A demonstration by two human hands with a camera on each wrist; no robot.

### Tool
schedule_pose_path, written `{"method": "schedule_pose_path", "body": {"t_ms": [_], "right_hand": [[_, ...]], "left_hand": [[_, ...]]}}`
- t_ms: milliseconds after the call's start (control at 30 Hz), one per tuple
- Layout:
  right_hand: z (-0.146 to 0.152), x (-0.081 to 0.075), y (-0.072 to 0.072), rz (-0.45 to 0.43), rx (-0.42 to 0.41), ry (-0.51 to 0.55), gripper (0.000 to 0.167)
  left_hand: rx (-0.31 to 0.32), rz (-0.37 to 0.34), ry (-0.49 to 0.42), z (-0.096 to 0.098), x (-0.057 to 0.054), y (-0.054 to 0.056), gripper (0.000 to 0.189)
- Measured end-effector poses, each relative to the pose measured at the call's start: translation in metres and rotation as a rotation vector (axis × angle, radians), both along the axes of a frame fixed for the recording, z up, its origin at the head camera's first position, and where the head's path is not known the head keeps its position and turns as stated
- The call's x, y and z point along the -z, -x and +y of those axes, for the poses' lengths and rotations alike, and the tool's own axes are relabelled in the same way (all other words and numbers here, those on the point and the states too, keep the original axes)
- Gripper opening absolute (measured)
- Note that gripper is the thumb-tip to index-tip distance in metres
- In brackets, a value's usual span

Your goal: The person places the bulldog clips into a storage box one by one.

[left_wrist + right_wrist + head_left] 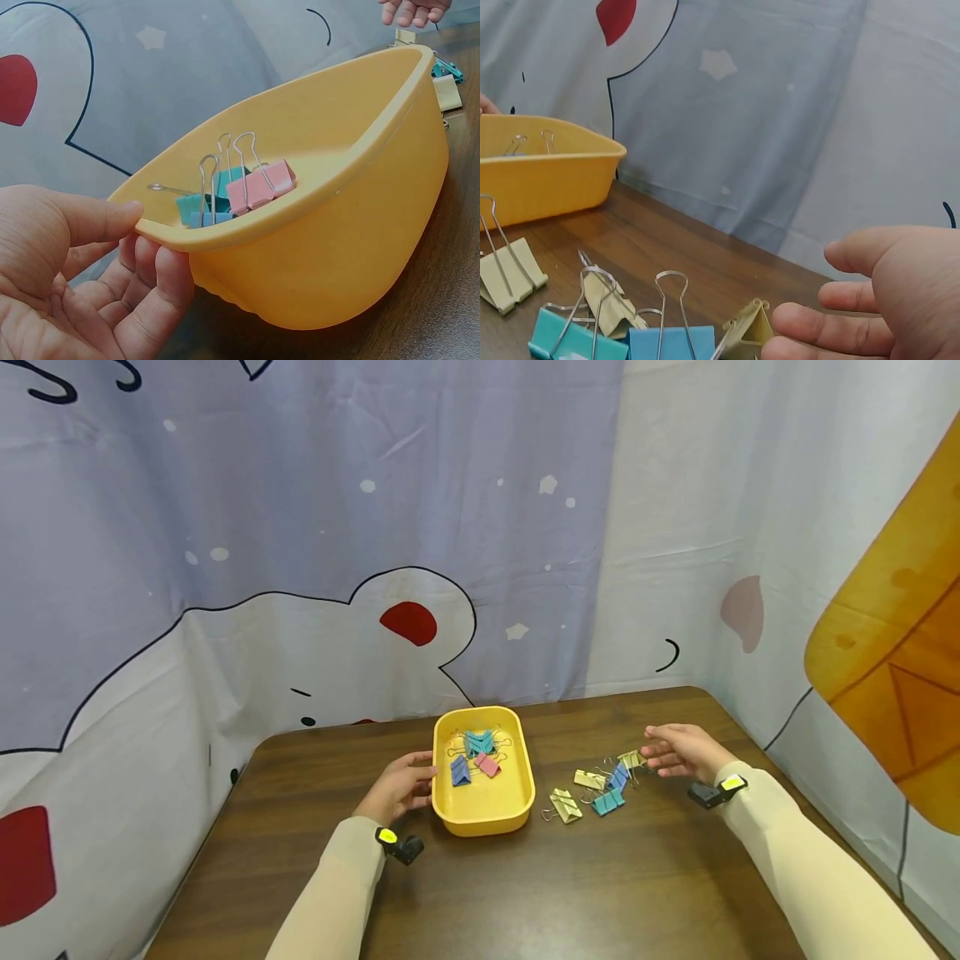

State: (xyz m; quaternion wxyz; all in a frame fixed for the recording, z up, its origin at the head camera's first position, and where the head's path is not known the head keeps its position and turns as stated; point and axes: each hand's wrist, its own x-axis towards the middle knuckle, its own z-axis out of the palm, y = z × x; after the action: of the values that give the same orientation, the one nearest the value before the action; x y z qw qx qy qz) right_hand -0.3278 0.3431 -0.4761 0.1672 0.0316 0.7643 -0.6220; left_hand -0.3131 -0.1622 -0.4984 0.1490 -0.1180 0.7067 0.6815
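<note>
A yellow plastic tub [480,802] stands on the table with several binder clips in it: teal [478,743], pink [487,765] and blue [461,771]. My left hand [401,785] pinches the tub's left rim, thumb on top and fingers underneath in the left wrist view. To the right of the tub lies a loose group of binder clips, among them a teal one [608,802], a blue one [618,776] and a pale yellow one [566,806]. My right hand [682,750] is at the group's right end, fingers extended close by another yellow clip [750,330], holding nothing.
The brown wooden table [600,893] has its right edge beyond my right forearm. A printed curtain [480,527] hangs right behind the table and along its right side. Each wrist bears a small black camera [408,849].
</note>
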Motion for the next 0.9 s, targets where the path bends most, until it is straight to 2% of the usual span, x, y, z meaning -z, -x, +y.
{"method": "schedule_pose_path", "body": {"t_ms": [167,533,900], "right_hand": [[0.003,0.007,-0.001,-0.021,-0.023,-0.027,0.063],[0.001,0.018,-0.007,-0.057,-0.045,-0.08,0.066],[-0.008,0.021,-0.007,-0.067,-0.055,-0.071,0.071]], "left_hand": [[0.001,0.004,0.005,0.0,0.001,0.0,0.043],[0.005,0.006,0.008,-0.001,0.003,0.001,0.043],[0.005,0.003,0.006,-0.001,0.001,0.0,0.043]]}}
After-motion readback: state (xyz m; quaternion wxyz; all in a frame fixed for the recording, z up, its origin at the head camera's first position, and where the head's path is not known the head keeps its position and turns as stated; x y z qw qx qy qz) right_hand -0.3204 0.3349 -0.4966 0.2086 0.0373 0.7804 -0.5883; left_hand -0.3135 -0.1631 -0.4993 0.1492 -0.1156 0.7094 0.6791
